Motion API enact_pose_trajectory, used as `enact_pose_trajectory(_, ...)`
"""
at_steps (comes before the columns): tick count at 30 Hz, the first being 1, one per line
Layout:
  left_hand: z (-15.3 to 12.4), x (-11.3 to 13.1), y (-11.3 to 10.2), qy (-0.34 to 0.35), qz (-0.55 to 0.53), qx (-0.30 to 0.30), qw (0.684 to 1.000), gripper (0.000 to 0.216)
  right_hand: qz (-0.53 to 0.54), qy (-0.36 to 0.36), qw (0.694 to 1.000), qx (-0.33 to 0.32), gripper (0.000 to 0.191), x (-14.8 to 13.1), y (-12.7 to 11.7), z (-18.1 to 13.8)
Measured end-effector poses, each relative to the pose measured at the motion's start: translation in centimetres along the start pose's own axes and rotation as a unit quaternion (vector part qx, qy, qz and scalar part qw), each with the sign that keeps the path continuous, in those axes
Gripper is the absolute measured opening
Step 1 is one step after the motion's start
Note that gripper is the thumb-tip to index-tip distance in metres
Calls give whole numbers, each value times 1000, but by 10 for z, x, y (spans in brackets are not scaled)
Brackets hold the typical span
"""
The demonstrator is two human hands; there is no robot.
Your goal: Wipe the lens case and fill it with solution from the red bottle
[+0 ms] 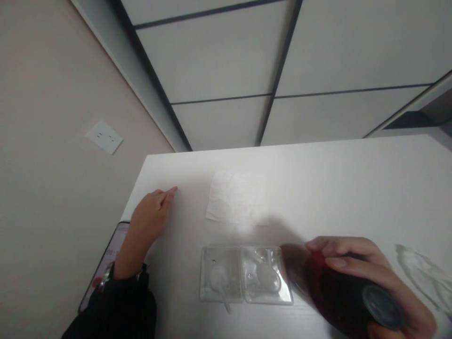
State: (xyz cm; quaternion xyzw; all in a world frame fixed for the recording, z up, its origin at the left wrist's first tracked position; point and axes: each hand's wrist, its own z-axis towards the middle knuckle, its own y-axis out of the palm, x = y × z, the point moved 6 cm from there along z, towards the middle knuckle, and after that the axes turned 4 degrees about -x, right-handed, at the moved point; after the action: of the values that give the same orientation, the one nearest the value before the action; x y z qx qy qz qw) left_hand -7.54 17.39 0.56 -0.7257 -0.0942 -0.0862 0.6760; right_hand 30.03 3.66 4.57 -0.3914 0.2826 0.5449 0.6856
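Nearest the camera, the right hand (367, 278) is wrapped around a dark red bottle (339, 294) lying tipped on its side, its round dark base (383, 307) toward the viewer and its far end pointing down toward the clear plastic tray (243, 275) just beside it on the white bench (353, 188). The fingers (339, 254) lie over the top of the bottle in a firm grasp. The bottle's mouth is hidden behind its own body, so I cannot tell whether anything is coming out. The tray has two wells side by side, each with a pale round piece in it; the right well sits closest to the bottle. To do this tilt well, I judge the bottle should be tipped slowly and kept low over the right well, since the tray looks light and could slide if bumped. The left hand (151, 216) rests flat and released on the bench, well apart from the tray, beside a phone (106, 263) at the bench edge. Beyond the tray lies a crumpled white tissue (236, 197).
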Motion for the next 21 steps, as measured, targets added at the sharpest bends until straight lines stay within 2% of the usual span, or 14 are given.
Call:
enact_pose_trajectory(3, -5, 4, 2, 27, 41, -18, 999, 51, 0, 0, 1000, 4, 36, -2, 1, 3)
enact_pose_trajectory(7, -19, 13, -1, 58, 114, -45, 991, 55, 3, 5, 1000, 7, 37, -1, 1, 4)
enact_pose_trajectory(10, -25, 18, -5, 55, 106, -41, 992, 51, 2, 2, 1000, 12, 37, -2, 1, 5)
enact_pose_trajectory(12, -24, 18, -8, 37, 41, -30, 998, 48, -1, 2, 1000, 13, 36, -2, 1, 5)
enact_pose_trajectory(14, -22, 16, -6, 8, -112, -34, 993, 44, -3, 4, 1000, 13, 36, -1, 0, 5)
enact_pose_trajectory(17, -22, 16, 1, -30, -353, -65, 933, 40, 5, 11, 1000, 11, 37, 0, 1, 3)
enact_pose_trajectory(19, -24, 18, 4, -43, -415, -83, 905, 37, 16, 14, 1000, 11, 37, 1, 1, 1)
enact_pose_trajectory(21, -25, 20, 6, -51, -435, -95, 894, 35, 35, 17, 999, 17, 34, 1, 2, 0)
